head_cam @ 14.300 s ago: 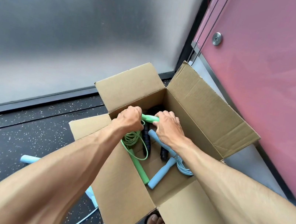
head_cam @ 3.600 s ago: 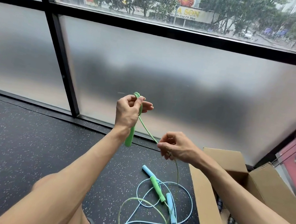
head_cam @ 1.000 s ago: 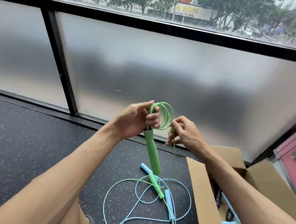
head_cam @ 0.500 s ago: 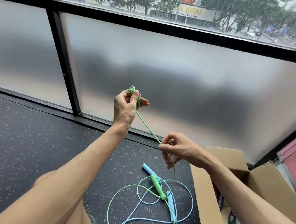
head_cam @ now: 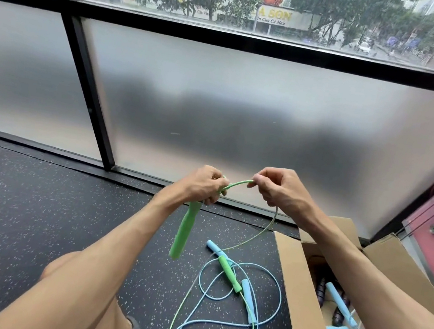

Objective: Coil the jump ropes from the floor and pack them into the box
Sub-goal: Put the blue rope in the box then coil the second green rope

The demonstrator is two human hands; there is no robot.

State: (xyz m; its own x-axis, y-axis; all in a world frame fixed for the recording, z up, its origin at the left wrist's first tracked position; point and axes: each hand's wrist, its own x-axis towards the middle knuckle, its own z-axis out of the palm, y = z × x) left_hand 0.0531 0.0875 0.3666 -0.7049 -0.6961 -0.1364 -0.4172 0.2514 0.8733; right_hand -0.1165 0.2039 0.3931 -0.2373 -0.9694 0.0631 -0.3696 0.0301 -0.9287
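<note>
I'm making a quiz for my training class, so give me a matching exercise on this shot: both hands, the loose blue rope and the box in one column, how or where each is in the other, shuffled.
Column one:
1. left hand
2. right hand
3. loose blue rope
4. cardboard box

Column two:
A. lies on the floor
B. pinches the green cord
C. stands open, blue handles inside
D. grips the top of the green handle

Pairs: 1-D, 2-B, 3-A, 4-C.
</note>
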